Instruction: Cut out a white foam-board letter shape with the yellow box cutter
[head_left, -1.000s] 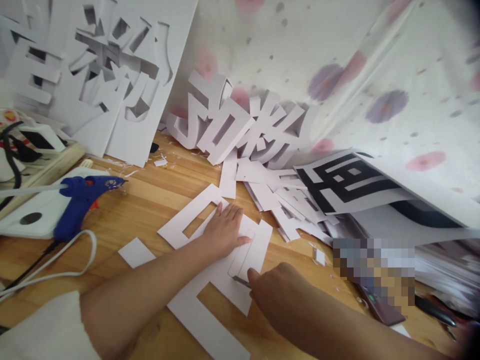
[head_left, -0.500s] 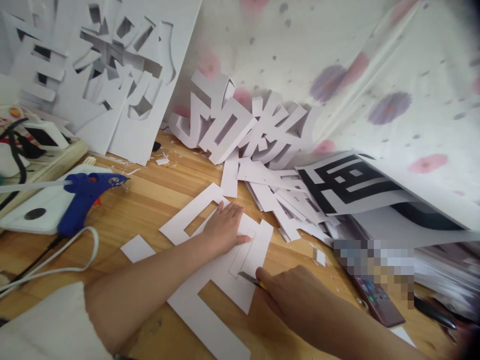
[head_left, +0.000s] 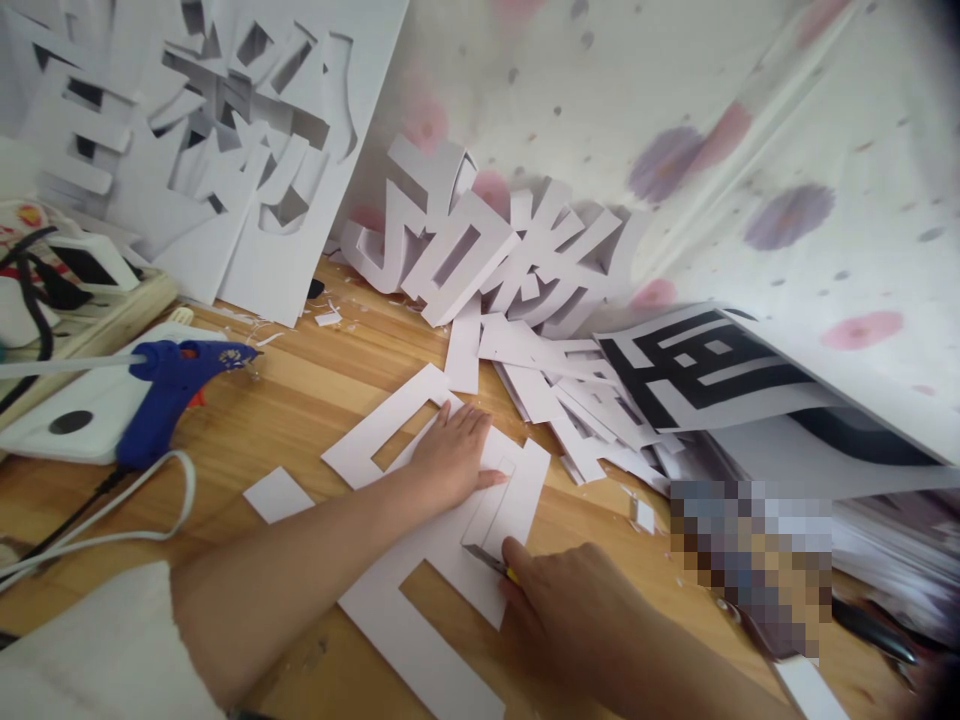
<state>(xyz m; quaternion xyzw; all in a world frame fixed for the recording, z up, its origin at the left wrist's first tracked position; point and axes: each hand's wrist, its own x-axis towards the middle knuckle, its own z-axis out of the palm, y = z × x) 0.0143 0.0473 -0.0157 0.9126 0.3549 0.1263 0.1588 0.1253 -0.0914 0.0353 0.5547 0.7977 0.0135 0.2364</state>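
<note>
A white foam-board cutout (head_left: 390,610) with rectangular holes lies flat on the wooden table (head_left: 300,400). My left hand (head_left: 450,455) presses down on it, fingers stretched flat. My right hand (head_left: 577,610) is closed round a small craft knife (head_left: 487,562). The blade tip rests at the near corner of a rectangle outlined on the board. A loose white rectangle (head_left: 277,494) lies just left of the cutout.
A blue glue gun (head_left: 169,395) with a white cord lies at the left on a white board. Cut white characters (head_left: 480,260) are piled at the back, cut-out sheets (head_left: 217,150) lean at the back left. Printed paper (head_left: 697,365) and a flowered cloth (head_left: 750,170) fill the right.
My right hand has shifted a little with the knife along the outlined rectangle's near end. My left hand stays pressed on the cutout. The view has drifted slightly.
</note>
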